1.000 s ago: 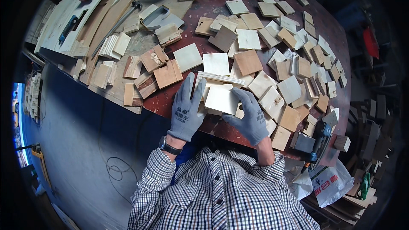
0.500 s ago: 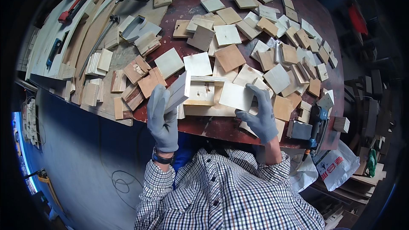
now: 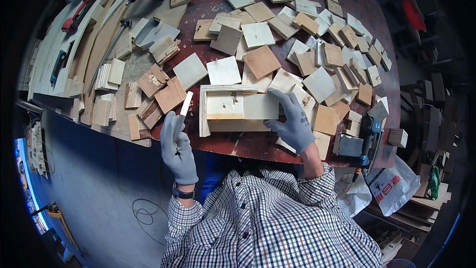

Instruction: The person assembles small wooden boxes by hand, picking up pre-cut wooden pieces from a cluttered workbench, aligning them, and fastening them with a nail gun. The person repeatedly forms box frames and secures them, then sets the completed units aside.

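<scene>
My left hand (image 3: 178, 144), in a grey glove, holds a small wooden board (image 3: 186, 103) upright, seen almost edge-on. It is apart from the wooden frame (image 3: 204, 111) that lies near the table's front edge. This frame has a left side wall, a long rear strip and a lower strip; inside is a board with a dark knot (image 3: 225, 104). Also gloved, my right hand (image 3: 292, 121) grips a pale square board (image 3: 260, 106) at the frame's right end, thumb at its near corner and fingers at its far one. Whether that board is fastened cannot be seen.
Many loose wooden squares (image 3: 262, 62) cover the dark red table (image 3: 225, 144). A blue-handled power tool (image 3: 368, 139) lies at the right edge. On the left are a hammer (image 3: 126, 22), a red tool (image 3: 77, 15), stacked offcuts (image 3: 110, 74) and long boards.
My left hand has moved left and down with its board, away from the frame, whose left wall now shows. My right hand has shifted slightly left and up, still on the pale board.
</scene>
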### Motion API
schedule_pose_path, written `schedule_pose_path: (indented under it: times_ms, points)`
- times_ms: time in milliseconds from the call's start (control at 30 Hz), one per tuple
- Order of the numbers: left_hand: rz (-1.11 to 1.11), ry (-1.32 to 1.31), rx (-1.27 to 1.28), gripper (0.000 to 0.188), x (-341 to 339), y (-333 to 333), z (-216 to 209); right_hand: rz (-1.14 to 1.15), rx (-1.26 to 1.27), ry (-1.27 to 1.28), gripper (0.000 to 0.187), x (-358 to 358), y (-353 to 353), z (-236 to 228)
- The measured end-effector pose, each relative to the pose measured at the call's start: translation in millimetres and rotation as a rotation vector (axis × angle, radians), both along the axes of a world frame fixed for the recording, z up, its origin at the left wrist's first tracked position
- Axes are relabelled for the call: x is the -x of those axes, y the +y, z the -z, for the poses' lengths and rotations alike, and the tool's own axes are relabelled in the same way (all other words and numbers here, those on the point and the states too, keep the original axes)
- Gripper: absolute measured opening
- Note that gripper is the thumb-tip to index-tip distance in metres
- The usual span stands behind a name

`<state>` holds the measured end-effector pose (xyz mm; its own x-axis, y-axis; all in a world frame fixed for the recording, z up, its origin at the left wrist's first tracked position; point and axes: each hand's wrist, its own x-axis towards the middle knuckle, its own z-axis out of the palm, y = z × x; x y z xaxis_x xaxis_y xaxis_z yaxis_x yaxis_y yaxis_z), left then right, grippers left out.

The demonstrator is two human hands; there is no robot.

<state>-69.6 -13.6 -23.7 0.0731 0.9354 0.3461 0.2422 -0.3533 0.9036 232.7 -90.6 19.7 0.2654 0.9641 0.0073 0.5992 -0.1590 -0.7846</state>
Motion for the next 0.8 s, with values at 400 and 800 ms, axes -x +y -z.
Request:
schedule_pose_path:
  times_ms: [400, 800]
  points:
    - [0.018, -0.051, 0.054, 0.046, -6.5, -8.6, 3.0, 0.018, 0.021, -0.001, 0.078, 0.6, -0.1, -2.5]
    - [0.28, 0.564, -0.494, 0.043, -15.3, -9.5, -62.7, -0.157, -0.055, 0.139, 0.085, 30.0, -11.6, -50.8]
